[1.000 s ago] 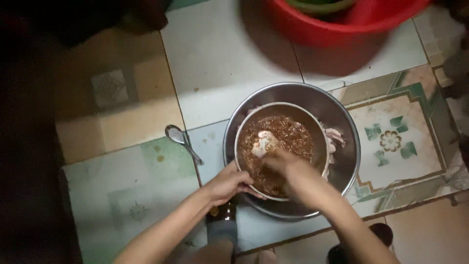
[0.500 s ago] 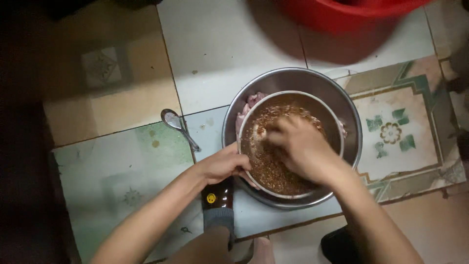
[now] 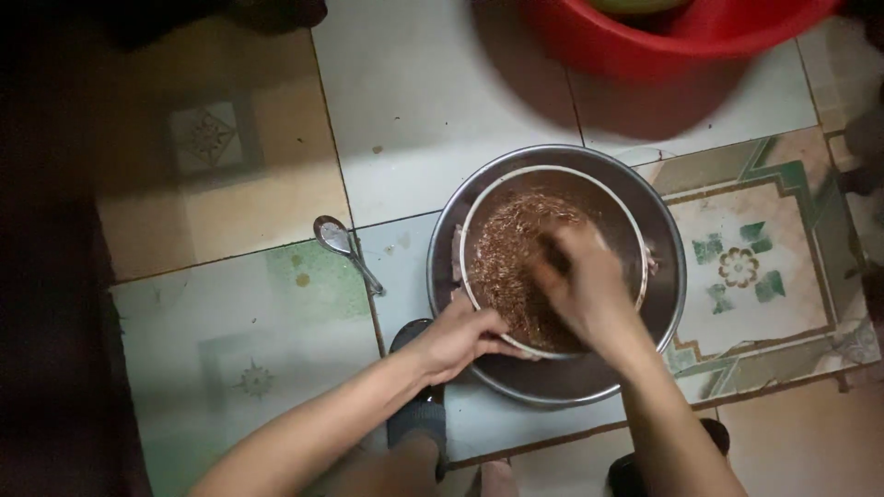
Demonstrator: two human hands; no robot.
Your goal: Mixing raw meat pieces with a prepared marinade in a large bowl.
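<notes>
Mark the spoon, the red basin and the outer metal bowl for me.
spoon (image 3: 333, 236), head view, on its bowl end.
red basin (image 3: 635, 51), head view, on its outer wall.
outer metal bowl (image 3: 552, 377), head view, on its near inner wall.

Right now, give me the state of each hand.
Left hand: fingers closed on the sieve rim.
Right hand: inside the sieve on the brown grains; grip cannot be told.

Round sieve (image 3: 479, 239) of brown grains, nested in steel bowl (image 3: 663, 239)

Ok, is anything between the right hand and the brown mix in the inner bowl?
Nothing visible: the right hand is already down in the brown mix, and the left hand grips the inner bowl at its near rim.
</notes>
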